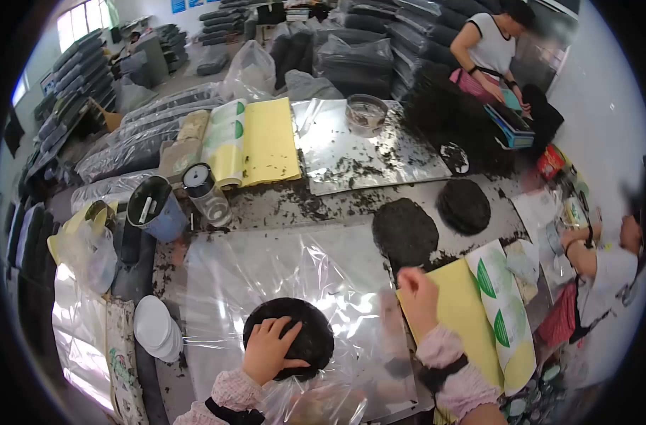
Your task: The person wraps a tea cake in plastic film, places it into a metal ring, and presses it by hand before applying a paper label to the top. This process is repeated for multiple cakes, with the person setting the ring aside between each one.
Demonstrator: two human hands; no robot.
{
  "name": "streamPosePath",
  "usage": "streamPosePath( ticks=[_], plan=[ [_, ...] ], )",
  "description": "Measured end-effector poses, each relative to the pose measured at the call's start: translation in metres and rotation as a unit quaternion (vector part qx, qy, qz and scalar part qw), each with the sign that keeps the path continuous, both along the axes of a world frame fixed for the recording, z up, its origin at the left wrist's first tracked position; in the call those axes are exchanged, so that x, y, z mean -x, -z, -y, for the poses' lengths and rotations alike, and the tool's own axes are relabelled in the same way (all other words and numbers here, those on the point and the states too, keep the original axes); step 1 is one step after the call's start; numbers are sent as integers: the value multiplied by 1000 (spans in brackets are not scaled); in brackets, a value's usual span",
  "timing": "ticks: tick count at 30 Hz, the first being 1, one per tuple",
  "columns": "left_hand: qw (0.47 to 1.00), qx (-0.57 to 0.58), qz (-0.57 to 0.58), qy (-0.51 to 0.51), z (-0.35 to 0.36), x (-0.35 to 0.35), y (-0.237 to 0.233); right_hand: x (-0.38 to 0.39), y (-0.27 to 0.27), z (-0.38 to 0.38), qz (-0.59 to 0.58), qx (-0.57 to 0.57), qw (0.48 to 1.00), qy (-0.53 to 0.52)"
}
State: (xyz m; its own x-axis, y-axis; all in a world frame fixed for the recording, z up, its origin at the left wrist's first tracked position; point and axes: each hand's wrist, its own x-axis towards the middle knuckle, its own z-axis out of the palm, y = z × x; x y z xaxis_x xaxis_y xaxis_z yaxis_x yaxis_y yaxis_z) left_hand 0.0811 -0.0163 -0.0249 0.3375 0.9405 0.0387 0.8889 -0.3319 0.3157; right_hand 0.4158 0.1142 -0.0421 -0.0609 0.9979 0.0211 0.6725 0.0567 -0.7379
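Observation:
My left hand [272, 347] lies with fingers spread on a round black cake [310, 322] that looks like dried seaweed. Crinkled clear plastic film [231, 283] is spread around this cake on the table. To the right, my right hand [418, 301] is raised above the film's right side, fingers curled in and slightly blurred. Whether anything is pinched in it cannot be made out. Beyond it, two more black cakes [406, 232] [465, 206] lie on the table. Yellow paper sheets [447, 297] lie just right of my right hand.
Left of the film stand white discs [153, 322], a blue cup [153, 212] and a clear jar [210, 198]. Behind lie a metal sheet [372, 156], more yellow sheets [270, 142] and a loose black heap [443, 106]. Two people [489, 49] [606, 283] work at the right.

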Motion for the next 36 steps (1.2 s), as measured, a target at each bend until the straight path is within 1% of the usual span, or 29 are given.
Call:
streamPosePath(
  ticks=[1,2,3,4,5,6,7,8,9,10,11,12,13,14,15,16,17,18,19,21,22,24,25,27,29,30,33,35,36],
  plan=[
    [1000,0,2,-5,-1,0,-1,-2,-11,-24,120,-125,985,-24],
    [1000,0,2,-7,-3,-2,-3,-1,-4,-50,248,-226,941,-40],
    [1000,4,2,-5,-3,-4,-5,-2,18,-78,369,-317,872,-52],
    [999,8,6,-30,-2,-8,-6,-11,50,-110,386,-294,872,-59],
    [997,-34,45,-46,2,-12,-5,-16,71,-131,404,-269,872,-70],
    [994,-63,84,-24,12,-18,-11,-8,57,-138,266,-255,928,-52],
    [988,-93,125,-5,23,-25,-17,2,30,-136,125,-235,963,-35],
    [981,-157,102,49,34,-33,-18,22,-17,-109,74,-239,968,-33],
    [975,-191,77,78,44,-38,-6,47,-63,-76,22,-243,969,-28],
    [978,-160,114,71,51,-35,5,64,-83,-46,59,-321,941,-87],
    [978,-132,148,66,56,-30,11,79,-89,-15,94,-399,901,-142],
    [943,-139,300,-27,58,-22,2,94,-81,17,89,-415,880,-214],
    [878,-139,444,-116,61,-14,-7,105,-70,53,86,-427,855,-282],
    [687,-141,669,-246,58,-8,22,113,-53,90,91,-367,853,-361],
    [524,-121,800,-267,48,5,9,116,-38,116,94,-303,840,-440],
    [717,-92,638,-266,46,21,11,116,-30,128,107,-252,842,-465],
    [864,-60,433,-249,46,32,14,120,-28,132,119,-204,839,-490],
    [885,-79,389,-244,47,30,13,126,-29,131,130,-160,834,-512],
    [903,-98,344,-239,45,24,11,129,-33,123,107,-173,843,-498],
    [900,-110,325,-267,43,19,7,138,-65,108,52,-184,870,-454],
    [905,-111,307,-273,39,15,5,153,-75,100,69,-180,868,-457],
    [918,-120,263,-273,33,4,8,170,-42,92,148,-162,861,-459],
    [935,-117,188,-277,27,1,13,176,-29,86,192,-156,851,-463],
    [965,-99,58,-236,21,2,9,175,-22,88,185,-162,859,-449],
    [989,-136,-32,-38,10,10,-3,174,-19,87,212,-150,850,-459],
    [983,-150,-74,72,2,15,-7,175,-17,85,229,-139,846,-461],
    [987,-3,-6,158,-22,8,-4,176,-11,83,271,-86,836,-470],
    [986,11,-11,168,-29,7,11,176,3,85,287,-48,835,-466],
    [985,19,-1,174,-31,9,17,178,8,84,289,-65,837,-460]
  ],
)
